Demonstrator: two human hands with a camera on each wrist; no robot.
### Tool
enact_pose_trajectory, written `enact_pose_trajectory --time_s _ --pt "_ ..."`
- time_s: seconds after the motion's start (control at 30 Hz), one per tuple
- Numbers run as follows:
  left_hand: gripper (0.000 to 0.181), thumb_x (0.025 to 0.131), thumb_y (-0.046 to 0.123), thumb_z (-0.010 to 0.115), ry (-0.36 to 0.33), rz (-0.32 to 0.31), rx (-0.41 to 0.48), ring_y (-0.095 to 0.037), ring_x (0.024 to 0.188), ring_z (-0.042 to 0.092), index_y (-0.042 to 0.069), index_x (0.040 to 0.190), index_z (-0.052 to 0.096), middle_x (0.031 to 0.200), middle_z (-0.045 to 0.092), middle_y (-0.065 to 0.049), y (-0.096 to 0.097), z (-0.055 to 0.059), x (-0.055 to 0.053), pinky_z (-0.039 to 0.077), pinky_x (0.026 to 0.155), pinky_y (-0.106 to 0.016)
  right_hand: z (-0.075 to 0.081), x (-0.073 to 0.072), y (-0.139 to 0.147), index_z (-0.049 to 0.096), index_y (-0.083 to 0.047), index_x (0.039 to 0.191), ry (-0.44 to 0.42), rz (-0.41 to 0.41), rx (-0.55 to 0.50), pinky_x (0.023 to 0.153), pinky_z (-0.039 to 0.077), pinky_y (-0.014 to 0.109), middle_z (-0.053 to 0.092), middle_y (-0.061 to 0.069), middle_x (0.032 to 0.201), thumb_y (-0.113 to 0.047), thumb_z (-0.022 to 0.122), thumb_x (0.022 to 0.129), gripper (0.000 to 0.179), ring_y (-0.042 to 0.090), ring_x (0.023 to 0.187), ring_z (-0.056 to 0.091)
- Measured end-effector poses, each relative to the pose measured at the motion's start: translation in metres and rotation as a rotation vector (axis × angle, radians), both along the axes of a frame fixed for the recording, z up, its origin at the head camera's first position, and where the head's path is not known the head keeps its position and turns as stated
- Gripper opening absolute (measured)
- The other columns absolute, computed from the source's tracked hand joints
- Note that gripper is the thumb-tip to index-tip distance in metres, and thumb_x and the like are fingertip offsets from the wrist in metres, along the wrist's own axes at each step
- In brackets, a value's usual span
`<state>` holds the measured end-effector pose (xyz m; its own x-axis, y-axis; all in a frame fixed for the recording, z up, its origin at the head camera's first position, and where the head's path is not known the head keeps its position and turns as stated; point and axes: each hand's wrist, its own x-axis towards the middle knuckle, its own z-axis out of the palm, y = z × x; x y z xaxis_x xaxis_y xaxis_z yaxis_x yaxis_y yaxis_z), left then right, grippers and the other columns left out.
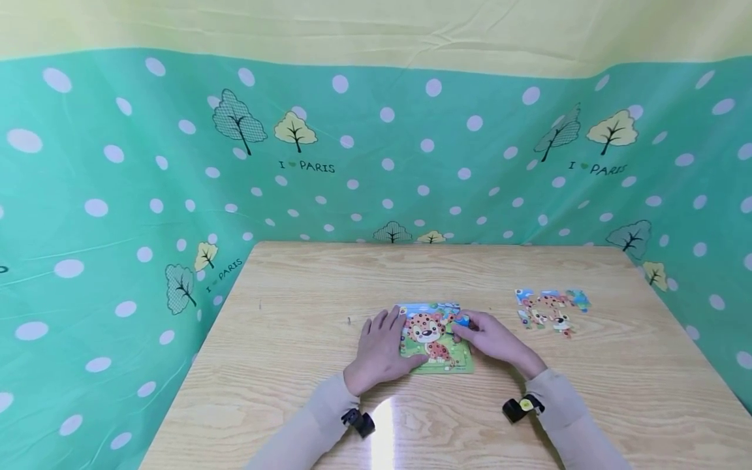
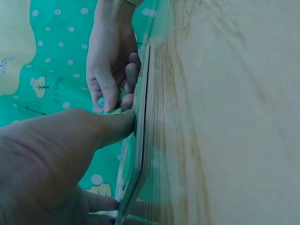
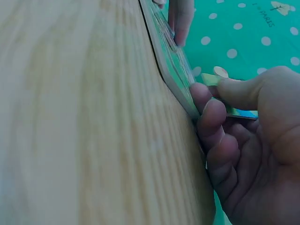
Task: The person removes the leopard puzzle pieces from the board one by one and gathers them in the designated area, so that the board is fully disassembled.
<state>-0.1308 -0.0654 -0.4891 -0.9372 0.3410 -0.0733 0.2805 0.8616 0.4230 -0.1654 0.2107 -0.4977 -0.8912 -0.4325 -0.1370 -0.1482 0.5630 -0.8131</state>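
A flat jigsaw puzzle board (image 1: 461,367) with a spotted leopard cub picture lies on the table, a little right of the middle in the head view. My left hand (image 1: 380,348) rests on its left side, fingers extended and the thumb across the lower edge. At the upper right of the board, my right hand (image 1: 492,337) pinches a puzzle piece (image 1: 462,320) with blue on it. In the right wrist view that piece (image 3: 243,113) is between thumb and fingers, partly hidden by them. The other fingers curl beside the board's edge.
Several loose or joined puzzle pieces (image 1: 561,321) with leopard patterns lie on the wooden table (image 1: 282,313), to the right of the board. A green dotted cloth (image 1: 411,163) hangs behind the table and along its sides.
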Motion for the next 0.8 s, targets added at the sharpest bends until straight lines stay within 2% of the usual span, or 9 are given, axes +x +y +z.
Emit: enact_pose_trajectory --time_s 0.13,0.27,0.4,0.5,0.67,0.8 --pt "0.102 0.091 0.07 0.069 0.008 0.003 0.002 -0.04 0.161 0.03 0.009 0.166 0.037 0.175 0.031 -0.014 -0.001 0.001 0.001 0.024 0.13 -0.065 0.002 -0.002 0.001 0.061 -0.007 0.107 -0.055 -0.023 -0.089 0.045 0.041 0.023 0.066 0.006 0.082 -0.029 0.047 0.115 0.028 0.011 0.056 0.051" --pt "0.1 0.092 0.071 0.067 0.015 0.005 0.0 -0.041 0.16 0.03 0.008 0.165 0.039 0.175 0.031 -0.014 0.0 0.0 0.001 0.025 0.129 -0.066 0.001 -0.001 0.004 0.058 -0.005 0.108 -0.072 -0.099 -0.119 0.045 0.039 0.021 0.065 0.006 0.083 -0.03 0.059 0.111 0.025 0.009 0.054 0.048" --pt "0.099 0.093 0.071 0.066 0.018 0.011 -0.006 -0.04 0.16 0.031 0.009 0.164 0.04 0.175 0.031 -0.014 0.0 -0.001 0.002 0.025 0.129 -0.065 0.002 0.0 0.007 0.063 -0.005 0.109 -0.082 -0.175 -0.135 0.044 0.038 0.021 0.065 0.007 0.082 -0.032 0.069 0.105 0.028 0.009 0.053 0.047" --pt "0.098 0.093 0.071 0.066 0.021 0.01 -0.012 -0.039 0.16 0.031 0.009 0.165 0.04 0.175 0.031 -0.013 0.001 -0.002 0.002 0.026 0.129 -0.064 0.002 0.003 0.013 0.066 -0.004 0.112 -0.071 -0.193 -0.153 0.043 0.038 0.022 0.069 0.01 0.083 -0.033 0.066 0.107 0.029 0.01 0.052 0.048" --pt "0.099 0.092 0.071 0.066 0.021 0.001 -0.004 -0.039 0.16 0.031 0.009 0.165 0.039 0.175 0.031 -0.013 0.0 -0.002 0.003 0.026 0.129 -0.064 0.002 0.007 0.023 0.068 -0.001 0.121 -0.045 -0.202 -0.176 0.044 0.043 0.024 0.073 0.015 0.097 -0.03 0.055 0.113 0.033 0.009 0.054 0.051" --pt "0.1 0.091 0.071 0.067 0.016 -0.001 0.003 -0.039 0.161 0.03 0.01 0.165 0.039 0.175 0.031 -0.013 -0.001 -0.003 0.002 0.025 0.129 -0.065 0.003 0.008 0.029 0.069 -0.002 0.128 -0.032 -0.261 -0.144 0.045 0.044 0.026 0.075 0.017 0.107 -0.034 0.051 0.114 0.039 0.009 0.055 0.05"
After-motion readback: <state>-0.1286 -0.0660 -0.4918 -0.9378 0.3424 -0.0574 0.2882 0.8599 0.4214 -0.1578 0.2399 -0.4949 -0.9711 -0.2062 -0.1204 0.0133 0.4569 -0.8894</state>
